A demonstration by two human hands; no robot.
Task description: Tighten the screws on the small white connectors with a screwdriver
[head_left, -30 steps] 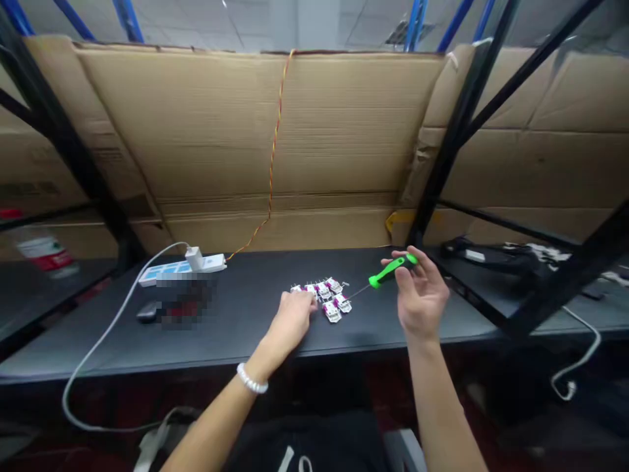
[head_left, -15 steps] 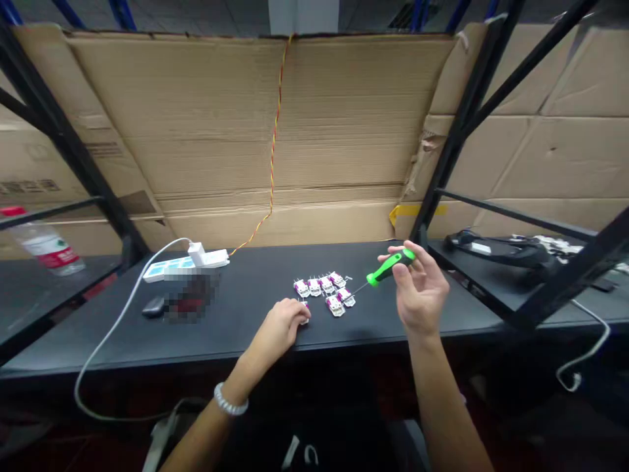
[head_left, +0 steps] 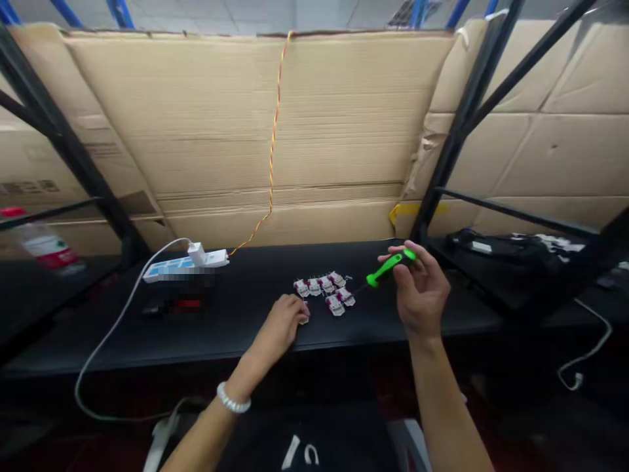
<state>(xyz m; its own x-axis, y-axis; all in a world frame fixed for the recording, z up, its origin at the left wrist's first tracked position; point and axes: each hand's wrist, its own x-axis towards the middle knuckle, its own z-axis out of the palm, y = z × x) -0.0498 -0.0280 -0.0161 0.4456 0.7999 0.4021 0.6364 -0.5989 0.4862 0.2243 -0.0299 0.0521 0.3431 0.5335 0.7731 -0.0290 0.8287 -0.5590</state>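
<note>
Between the thumb and fingers of my right hand (head_left: 423,288) is a green and black screwdriver (head_left: 390,267), its thin shaft slanting down to the left toward the small parts. My left hand (head_left: 282,322) rests on the table, fingers closed on a small white and purple part (head_left: 304,314) that they mostly cover. Just beyond it, several similar white and purple parts (head_left: 314,286) lie in a row. Two more such parts (head_left: 336,305) lie nearer, close to the screwdriver's tip. What exactly these parts are is too small to tell.
A white power strip (head_left: 216,258) with a plugged-in charger and white cable (head_left: 125,308) lies at the left. Black metal posts (head_left: 457,131) stand on both sides, with cardboard (head_left: 211,118) behind. A bottle (head_left: 52,246) stands far left. The dark table's front edge (head_left: 196,359) is near.
Both hands stay almost where they were, the left still on the small part and the right still holding the screwdriver. The picture's brightness has shifted, with the cardboard lighter and the table darker.
</note>
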